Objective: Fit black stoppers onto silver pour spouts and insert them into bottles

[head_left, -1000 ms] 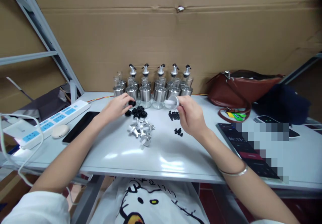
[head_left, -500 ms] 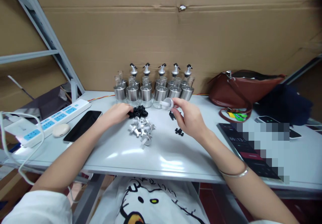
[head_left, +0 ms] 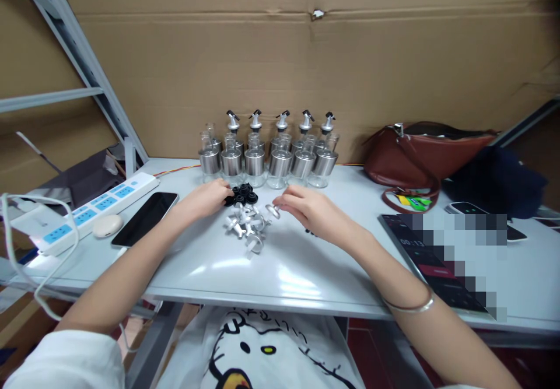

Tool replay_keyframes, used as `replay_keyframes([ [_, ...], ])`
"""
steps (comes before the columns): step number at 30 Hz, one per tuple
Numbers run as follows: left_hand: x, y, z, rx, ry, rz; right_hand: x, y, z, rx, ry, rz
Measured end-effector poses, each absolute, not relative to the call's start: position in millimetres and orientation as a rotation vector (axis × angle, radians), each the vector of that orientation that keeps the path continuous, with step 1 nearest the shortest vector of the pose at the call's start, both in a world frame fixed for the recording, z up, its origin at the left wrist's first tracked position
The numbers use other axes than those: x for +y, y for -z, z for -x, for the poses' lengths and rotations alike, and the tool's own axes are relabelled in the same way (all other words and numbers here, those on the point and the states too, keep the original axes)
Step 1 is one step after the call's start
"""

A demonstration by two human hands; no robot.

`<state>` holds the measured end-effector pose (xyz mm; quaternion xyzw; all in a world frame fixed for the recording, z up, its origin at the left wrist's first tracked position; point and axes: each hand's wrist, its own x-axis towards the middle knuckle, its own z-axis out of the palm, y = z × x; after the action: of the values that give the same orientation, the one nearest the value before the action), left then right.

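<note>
My left hand (head_left: 207,198) is closed at the left edge of a heap of round black stoppers (head_left: 245,193), its fingertips against them. Whatever lies between those fingers is hidden. Between the thumb and fingers of my right hand (head_left: 317,211) is a pale spout piece with a round disc (head_left: 273,210). That piece is just right of a loose pile of similar silvery-white spout pieces (head_left: 254,243). My right hand mostly covers the small black parts beneath it. Behind both hands stand glass bottles with steel sleeves (head_left: 254,160), several bearing fitted spouts (head_left: 305,121).
On the left of the table (head_left: 210,287) lie a phone (head_left: 146,218), a round white case (head_left: 107,225) and a power strip (head_left: 94,211) with a cable. To the right are a brown bag (head_left: 402,158) and a tablet (head_left: 411,246) showing a timer. Cardboard (head_left: 219,56) closes the back.
My right hand has come down and to the left with the spout piece, from in front of the bottles to beside the pile. My left hand has barely moved.
</note>
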<state>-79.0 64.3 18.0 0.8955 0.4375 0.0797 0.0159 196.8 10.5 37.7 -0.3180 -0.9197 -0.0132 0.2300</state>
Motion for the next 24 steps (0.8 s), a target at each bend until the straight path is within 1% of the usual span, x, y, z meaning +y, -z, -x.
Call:
replay_keyframes([
  [2,57,-26,72,1.41,-0.197,-2.89,10,-35,-196,-2.62,-0.148,0.901],
  [4,47,-34,62,1.418,-0.307,-2.903,10,-32,-194,-2.671,-0.268,0.915],
  [7,32,-39,44,1.149,-0.481,-2.852,8,-28,-190,-2.704,-0.394,0.929],
  [9,24,-35,36,0.963,-0.433,-2.834,6,-26,-188,-2.706,-0.479,0.965],
  [12,19,-24,30,0.895,-0.265,-2.823,4,-25,-185,-2.689,-0.591,1.071],
  [18,20,-16,30,0.989,-0.126,-2.795,2,-24,-185,-2.689,-0.594,1.251],
  [24,17,-16,27,1.022,-0.036,-2.828,3,-20,-180,-2.758,-0.473,1.221],
])
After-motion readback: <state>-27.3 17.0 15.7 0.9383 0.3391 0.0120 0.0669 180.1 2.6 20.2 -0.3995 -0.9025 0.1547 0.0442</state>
